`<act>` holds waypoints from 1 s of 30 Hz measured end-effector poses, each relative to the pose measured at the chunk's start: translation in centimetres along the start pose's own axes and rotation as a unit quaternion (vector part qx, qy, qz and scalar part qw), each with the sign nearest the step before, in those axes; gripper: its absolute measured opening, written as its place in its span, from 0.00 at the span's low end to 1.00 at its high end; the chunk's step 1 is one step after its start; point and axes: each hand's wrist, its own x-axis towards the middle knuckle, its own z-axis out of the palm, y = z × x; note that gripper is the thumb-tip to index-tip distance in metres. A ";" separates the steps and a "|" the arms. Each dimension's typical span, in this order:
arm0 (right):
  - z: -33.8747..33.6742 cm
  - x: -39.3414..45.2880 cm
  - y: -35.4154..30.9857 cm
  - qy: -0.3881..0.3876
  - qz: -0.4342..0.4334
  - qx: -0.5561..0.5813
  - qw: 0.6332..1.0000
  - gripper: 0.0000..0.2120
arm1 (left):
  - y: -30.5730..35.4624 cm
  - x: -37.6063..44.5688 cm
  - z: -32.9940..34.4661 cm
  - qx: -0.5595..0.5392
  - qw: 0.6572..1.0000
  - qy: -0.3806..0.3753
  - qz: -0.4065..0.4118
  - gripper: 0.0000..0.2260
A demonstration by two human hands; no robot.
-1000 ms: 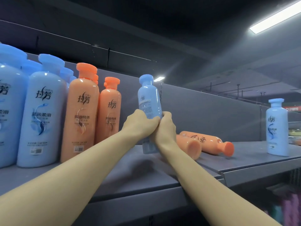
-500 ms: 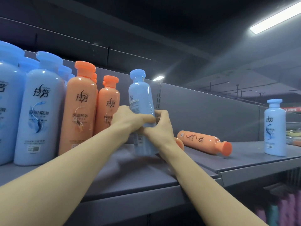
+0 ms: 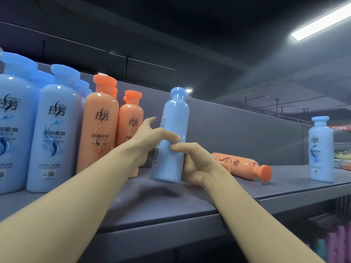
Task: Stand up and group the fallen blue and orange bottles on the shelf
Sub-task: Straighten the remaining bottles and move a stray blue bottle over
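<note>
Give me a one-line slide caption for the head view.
Both hands hold a small blue bottle tilted on the shelf; one orange bottle lies fallen.

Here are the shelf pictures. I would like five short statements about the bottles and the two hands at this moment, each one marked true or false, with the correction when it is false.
1. Both hands hold the small blue bottle. True: the left hand and the right hand grip it.
2. The held bottle's front label faces the camera. False: a plain side faces it.
3. An orange bottle lies on its side on the shelf. True.
4. The lying bottle's cap points left. False: it points right.
5. A blue bottle stands alone at the far right. True.
</note>
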 end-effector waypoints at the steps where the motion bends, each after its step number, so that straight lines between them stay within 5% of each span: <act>1: 0.0 -0.1 0.0 -0.008 0.001 0.004 1.000 0.20 | 0.0 0.0 -0.1 -0.004 1.000 -0.002 -0.003 0.43; 5: -0.3 -0.1 0.1 -0.025 -0.022 -0.029 0.999 0.27 | 0.4 0.0 -0.6 -0.014 0.999 -0.041 -0.021 0.44; 9: 0.2 0.2 0.2 0.005 -0.051 -0.061 0.997 0.29 | 0.8 -0.4 -1.2 -0.010 0.997 -0.080 -0.009 0.26; 17: 0.9 0.3 0.4 0.127 -0.111 -0.086 0.982 0.11 | 0.1 0.2 -0.6 0.007 0.997 -0.057 0.046 0.08; 25: 1.0 0.7 1.0 0.274 -0.192 -0.213 0.918 0.35 | -0.3 -0.3 0.1 0.144 0.982 -0.071 0.096 0.08; 30: 1.0 0.7 1.1 0.287 -0.201 -0.252 0.902 0.30 | -0.5 -0.4 0.7 0.172 0.980 -0.027 0.099 0.14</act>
